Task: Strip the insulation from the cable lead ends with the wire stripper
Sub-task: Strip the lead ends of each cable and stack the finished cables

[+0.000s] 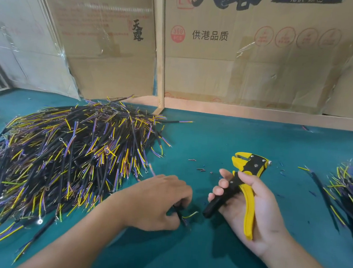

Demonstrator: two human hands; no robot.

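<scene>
- The right hand (pixel 256 210) holds the wire stripper (pixel 240 187) above the near right part of the green worktop (pixel 224 137); its grip is curled round the tool, fingers wrapped over the black handle and the yellow handle lying across the palm.
- The stripper's yellow and black head points up and away, towards the far side, and nothing sits in its jaws.
- The left hand (pixel 159 202) is palm down, low over the worktop, just left of the stripper; its grip is pinched on one black cable (pixel 179 214), whose yellow-green lead end sticks out to the right, near the tip of the black handle but apart from it.
- A large pile of cables (pixel 64 156), black with yellow and purple leads, covers the left of the worktop, its near edge just beside the left forearm.
- A smaller heap of cables (pixel 348 196) lies at the right edge.
- Small insulation scraps (pixel 200 169) are scattered on the worktop left of the stripper's head.
- Flattened cardboard boxes (pixel 251 55) stand along the far edge.
</scene>
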